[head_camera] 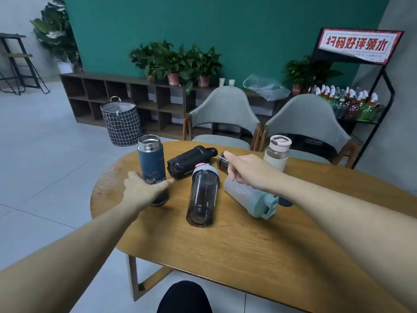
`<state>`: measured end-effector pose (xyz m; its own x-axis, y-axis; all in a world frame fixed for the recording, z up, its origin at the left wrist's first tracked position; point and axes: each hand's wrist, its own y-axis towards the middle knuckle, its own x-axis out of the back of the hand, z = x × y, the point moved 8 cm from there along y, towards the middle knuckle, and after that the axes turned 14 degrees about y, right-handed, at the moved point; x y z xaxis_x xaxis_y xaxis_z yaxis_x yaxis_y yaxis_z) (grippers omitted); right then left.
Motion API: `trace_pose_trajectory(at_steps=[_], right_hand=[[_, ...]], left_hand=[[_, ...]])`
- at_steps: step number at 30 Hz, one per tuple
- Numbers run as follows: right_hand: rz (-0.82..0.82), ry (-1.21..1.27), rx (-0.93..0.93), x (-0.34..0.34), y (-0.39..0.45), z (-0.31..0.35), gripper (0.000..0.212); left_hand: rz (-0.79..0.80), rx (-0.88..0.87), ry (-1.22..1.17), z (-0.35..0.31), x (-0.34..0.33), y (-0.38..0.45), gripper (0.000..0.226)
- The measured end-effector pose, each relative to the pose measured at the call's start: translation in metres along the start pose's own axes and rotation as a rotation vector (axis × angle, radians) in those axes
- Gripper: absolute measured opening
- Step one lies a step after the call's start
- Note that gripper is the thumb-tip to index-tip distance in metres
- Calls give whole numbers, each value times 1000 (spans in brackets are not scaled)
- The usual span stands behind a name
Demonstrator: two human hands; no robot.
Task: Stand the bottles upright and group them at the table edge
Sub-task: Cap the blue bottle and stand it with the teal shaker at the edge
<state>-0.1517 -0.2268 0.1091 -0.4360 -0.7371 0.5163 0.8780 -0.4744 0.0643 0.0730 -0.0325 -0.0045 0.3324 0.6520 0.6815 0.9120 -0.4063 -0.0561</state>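
Note:
My left hand (pixel 144 190) is shut on the lower part of a dark blue steel thermos (pixel 151 161), which stands upright near the left edge of the oval wooden table (pixel 225 256). My right hand (pixel 246 168) reaches over a frosted shaker with a teal lid (pixel 250 199) that lies on its side. Its thumb and forefinger bracket a small dark bottle (pixel 221 164) lying behind; whether they grip it is unclear. A black sport bottle (pixel 189 162) and a smoky shaker with a grey lid (pixel 203 197) also lie flat. A cream bottle with a pink lid (pixel 277 152) stands upright.
A dark blue object (pixel 285 201) peeks out behind my right forearm. Two grey chairs (pixel 225 109) (pixel 309 118) stand at the table's far side. A black rack of drink bottles (pixel 352 105) is at the right, a checked basket (pixel 121 123) on the floor at the left.

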Motion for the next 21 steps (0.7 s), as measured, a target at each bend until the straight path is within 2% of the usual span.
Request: trace_pose_trajectory(at_steps=[5, 10, 16, 21], right_hand=[[-13, -30, -80, 7, 3, -23, 61], [-41, -27, -116, 23, 0, -42, 59], [-73, -15, -116, 48, -11, -69, 58], [-130, -84, -153, 81, -28, -95, 45]], left_hand=[[-99, -33, -158, -9, 4, 16, 117], [-71, -140, -262, -18, 0, 26, 88], [-43, -272, -192, -49, 4, 6, 78], [-43, -441, -79, -102, 11, -22, 72]])
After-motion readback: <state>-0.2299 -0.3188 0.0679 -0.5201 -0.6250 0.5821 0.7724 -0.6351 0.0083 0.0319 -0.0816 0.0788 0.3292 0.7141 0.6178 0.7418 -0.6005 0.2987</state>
